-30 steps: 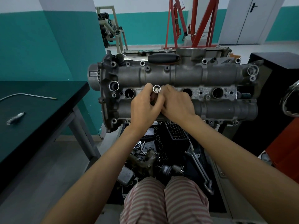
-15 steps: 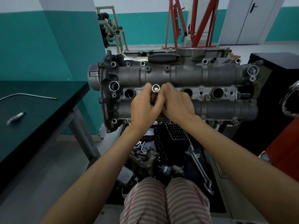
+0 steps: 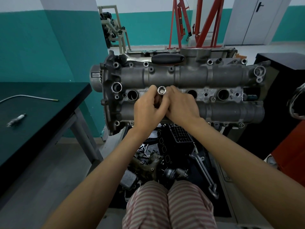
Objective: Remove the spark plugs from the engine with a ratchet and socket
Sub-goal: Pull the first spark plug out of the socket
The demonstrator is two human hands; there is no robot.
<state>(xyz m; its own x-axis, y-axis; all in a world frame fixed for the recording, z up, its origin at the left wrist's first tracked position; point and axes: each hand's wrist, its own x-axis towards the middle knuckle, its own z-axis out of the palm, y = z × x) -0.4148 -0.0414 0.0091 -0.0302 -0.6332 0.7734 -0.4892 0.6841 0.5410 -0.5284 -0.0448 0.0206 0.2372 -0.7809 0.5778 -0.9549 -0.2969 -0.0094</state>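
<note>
— Chrome socket [image 3: 161, 91], open end toward me, sits right between my two hands over the middle of the engine [image 3: 189, 78]'s plug row. Do you see how I'm holding it?

— Your left hand [image 3: 146, 109] has its fingers curled round the socket's left side, and your right hand [image 3: 181, 106] pinches it from the other side, fingertips touching your left.

— Yes. Whether it's seated in a well I cannot tell; my fingers hide the lower part.

— What lies around the hands?

— One open plug well [image 3: 132, 94] just left of my left hand, two more wells [image 3: 192, 93] right of my right hand. Beyond my fingertips, on the engine's far edge, lies the ratchet [image 3: 166, 59] with its black grip. Well off to my left, a spark plug [image 3: 16, 120] rests on the dark table [image 3: 49, 113], with a thin bent metal rod [image 3: 29, 97] farther back. Below my wrists, loose engine parts [image 3: 148, 162] lie scattered.
</note>
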